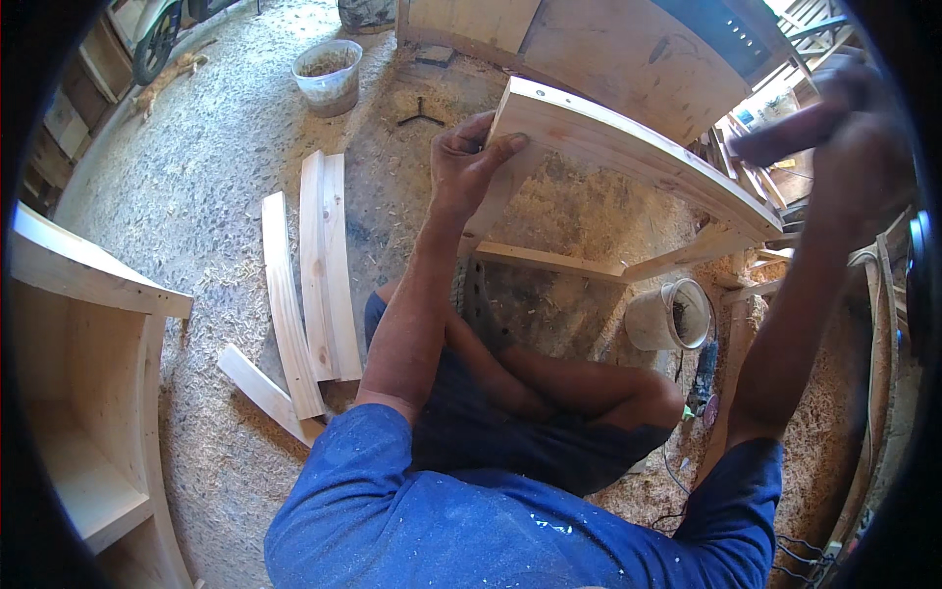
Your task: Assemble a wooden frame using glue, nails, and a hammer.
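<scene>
Gripping the frame [628, 147] at the left end of its top board [687, 185], the left hand [463, 169] has its thumb over the near face and its fingers curled behind, narrow on the wood. The frame seems to stand on the floor [226, 147], just beyond the person's legs [579, 388]. From this grip the top board's long axis runs off to the right, slanting back toward the person's right side; two small round marks [541, 92] show in its upper edge near the held corner. The left hand touches that corner, while the right hand [863, 162] is well apart from it, held up off to the right, its fingers round a dark tool [785, 135]; blur hides their exact hold. The tool points left, toward the frame, but its height over the board I cannot tell. Left of the frame, planks [329, 265] lie on the floor, beside an open wooden unit [83, 280]
</scene>
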A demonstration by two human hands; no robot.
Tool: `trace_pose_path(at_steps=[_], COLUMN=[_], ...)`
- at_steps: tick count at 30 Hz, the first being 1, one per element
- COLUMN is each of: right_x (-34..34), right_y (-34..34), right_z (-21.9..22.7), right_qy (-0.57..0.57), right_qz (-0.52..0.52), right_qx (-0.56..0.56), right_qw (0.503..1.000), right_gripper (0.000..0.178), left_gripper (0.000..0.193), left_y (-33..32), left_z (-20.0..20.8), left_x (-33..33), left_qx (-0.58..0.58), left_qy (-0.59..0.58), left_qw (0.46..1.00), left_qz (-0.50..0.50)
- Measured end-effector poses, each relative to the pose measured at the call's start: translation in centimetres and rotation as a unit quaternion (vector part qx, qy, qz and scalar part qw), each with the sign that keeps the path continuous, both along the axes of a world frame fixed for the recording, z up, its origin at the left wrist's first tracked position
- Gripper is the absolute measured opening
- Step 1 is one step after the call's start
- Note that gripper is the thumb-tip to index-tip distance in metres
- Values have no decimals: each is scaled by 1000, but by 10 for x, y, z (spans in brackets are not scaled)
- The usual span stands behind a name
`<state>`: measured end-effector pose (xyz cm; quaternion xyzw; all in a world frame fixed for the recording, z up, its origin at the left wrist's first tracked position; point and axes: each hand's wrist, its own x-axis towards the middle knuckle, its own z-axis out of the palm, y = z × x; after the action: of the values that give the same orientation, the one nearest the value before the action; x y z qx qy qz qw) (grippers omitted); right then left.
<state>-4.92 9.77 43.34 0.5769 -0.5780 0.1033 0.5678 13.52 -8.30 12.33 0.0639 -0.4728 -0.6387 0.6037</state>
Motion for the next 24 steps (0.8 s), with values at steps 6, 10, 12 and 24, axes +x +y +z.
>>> trace_pose_path(at_steps=[6,10,12,24], right_x=[57,58,44,11], right_y=[-13,-12,-19,71], right_z=[-79,-47,-46,-162], right_qy=[-435,-611,-585,-778], right_qz=[153,301,272,192], right_qx=[307,18,40,271], right_qw=[833,732,763,534], right_gripper=[47,22,26,50], left_gripper=[33,32,32,32], left_y=[-2,-3,-4,-19], left_z=[-9,-10,-8,14], left_x=[15,10,9,18], left_qx=[0,8,-9,-35], left_qy=[-16,-6,-6,-94], left_qw=[1000,1000,1000,994], left_qz=[11,-12,-12,-40])
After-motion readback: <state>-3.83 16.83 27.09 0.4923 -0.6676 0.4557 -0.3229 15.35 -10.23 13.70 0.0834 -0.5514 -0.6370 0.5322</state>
